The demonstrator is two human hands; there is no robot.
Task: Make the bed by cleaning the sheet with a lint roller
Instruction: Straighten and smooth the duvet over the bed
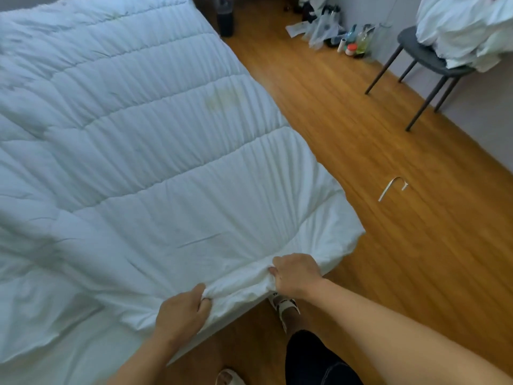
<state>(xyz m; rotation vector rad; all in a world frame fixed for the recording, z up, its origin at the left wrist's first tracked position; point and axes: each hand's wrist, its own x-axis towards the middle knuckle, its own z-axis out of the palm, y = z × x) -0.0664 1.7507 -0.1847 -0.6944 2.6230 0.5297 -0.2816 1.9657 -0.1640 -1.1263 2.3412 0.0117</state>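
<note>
A white quilted sheet (133, 140) covers the bed and fills the left of the view, with a faint yellowish stain toward its right side. My left hand (180, 315) grips a bunched fold of the sheet's near edge. My right hand (297, 273) grips the same edge a little further right, close to the bed's near corner. The fabric between the two hands is gathered into a ridge. What looks like a lint roller (342, 45) stands on the floor by the far wall among bottles.
Wooden floor (361, 134) runs along the right of the bed. A grey chair (422, 56) piled with white bedding (466, 26) stands at the far right. Bottles and bags (333, 26) crowd the far wall. A white strip (391, 187) lies on the floor. My sandalled feet are below the bed's edge.
</note>
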